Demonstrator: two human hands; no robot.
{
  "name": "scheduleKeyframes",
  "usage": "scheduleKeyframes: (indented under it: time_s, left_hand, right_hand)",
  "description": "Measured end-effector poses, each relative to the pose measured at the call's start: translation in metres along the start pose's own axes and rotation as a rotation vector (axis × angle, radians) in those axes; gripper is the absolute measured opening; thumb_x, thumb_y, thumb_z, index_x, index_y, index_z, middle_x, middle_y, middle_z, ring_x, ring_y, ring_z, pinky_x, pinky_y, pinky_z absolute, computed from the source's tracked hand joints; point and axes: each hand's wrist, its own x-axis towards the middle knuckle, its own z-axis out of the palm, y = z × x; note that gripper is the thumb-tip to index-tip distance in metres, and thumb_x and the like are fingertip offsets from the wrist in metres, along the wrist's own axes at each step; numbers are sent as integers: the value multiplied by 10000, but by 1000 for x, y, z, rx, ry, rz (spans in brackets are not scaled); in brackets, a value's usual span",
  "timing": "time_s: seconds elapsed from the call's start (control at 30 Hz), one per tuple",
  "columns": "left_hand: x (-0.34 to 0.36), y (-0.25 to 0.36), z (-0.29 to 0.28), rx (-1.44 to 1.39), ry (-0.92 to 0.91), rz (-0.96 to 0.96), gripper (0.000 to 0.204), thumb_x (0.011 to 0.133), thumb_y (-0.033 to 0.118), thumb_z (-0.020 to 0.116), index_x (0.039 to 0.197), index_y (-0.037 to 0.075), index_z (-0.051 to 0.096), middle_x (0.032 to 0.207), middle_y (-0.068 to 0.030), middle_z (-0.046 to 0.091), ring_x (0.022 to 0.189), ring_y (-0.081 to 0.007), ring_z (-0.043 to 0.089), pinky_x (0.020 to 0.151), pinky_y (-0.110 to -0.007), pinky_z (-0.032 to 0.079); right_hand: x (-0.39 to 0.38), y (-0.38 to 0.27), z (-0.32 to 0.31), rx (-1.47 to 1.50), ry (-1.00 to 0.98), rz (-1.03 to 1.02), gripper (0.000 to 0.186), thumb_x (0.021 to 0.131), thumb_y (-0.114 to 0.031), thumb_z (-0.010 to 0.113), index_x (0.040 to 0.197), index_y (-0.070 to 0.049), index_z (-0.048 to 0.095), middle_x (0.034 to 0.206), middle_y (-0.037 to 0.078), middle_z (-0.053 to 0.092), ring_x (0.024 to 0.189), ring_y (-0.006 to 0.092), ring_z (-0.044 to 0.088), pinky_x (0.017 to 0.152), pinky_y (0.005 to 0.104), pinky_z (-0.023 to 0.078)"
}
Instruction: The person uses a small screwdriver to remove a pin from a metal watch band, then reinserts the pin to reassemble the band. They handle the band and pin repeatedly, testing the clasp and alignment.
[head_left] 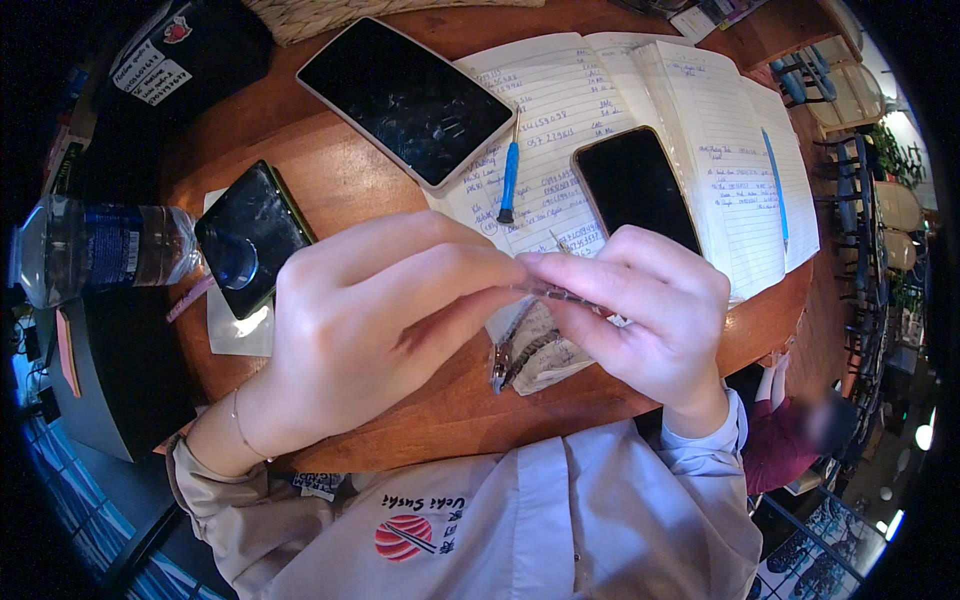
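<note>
Both hands meet above the near edge of the table. Between their fingertips is a thin, dark, segmented strip (553, 292), seen edge-on; its exact kind does not show. My left hand (370, 310) pinches its left end, and my right hand (650, 305) pinches the other end with thumb and forefinger. Just below the strip, a small metal piece (502, 362) and a dark ridged band (535, 355) lie on crumpled pale paper (560, 368), partly covered by my hands. A blue-handled screwdriver (510, 180) rests on the open notebook (560, 85) beyond.
A dark-screened phone (635, 185) and a blue pen (775, 190) lie on the notebook. A larger dark-screened device (410, 95) overlaps its left side. Another phone (255, 240) and a plastic bottle (105, 255) are at left. A person (800, 435) is at the right.
</note>
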Motion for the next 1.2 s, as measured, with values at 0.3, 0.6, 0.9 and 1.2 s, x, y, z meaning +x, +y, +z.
scheduleKeyframes:
  time_s: [0.3,0.6,0.9,1.2]
  left_hand:
    - [-1,1,-5,120,13,122,188,630,-43,722,800,-17,646,762,-117,645,657,-211,634,552,-260,501]
    - [0,3,-7,145,10,154,188,626,-17,735,791,-8,643,761,-120,646,660,-212,638,559,-262,511]
    - [-1,2,-3,106,46,93,171,636,-27,723,785,-5,642,750,-106,643,649,-211,630,562,-259,497]
    - [-15,-29,11,-186,-129,-649,129,741,88,711,817,8,644,692,-42,612,563,-57,532,489,-192,397]
  right_hand:
    - [1,1,-3,-82,24,-115,396,554,-15,699,947,-60,680,624,24,461,527,180,483,463,280,397]
    - [1,1,-3,-55,44,-127,424,531,-9,703,952,-55,687,619,22,467,524,174,479,458,272,392]
    - [3,1,-2,-51,38,-74,371,569,-27,718,936,-68,679,635,41,489,539,196,498,477,289,409]
    - [-1,15,-11,-89,-190,170,211,614,-55,735,804,-37,646,838,74,573,780,226,546,682,308,438]
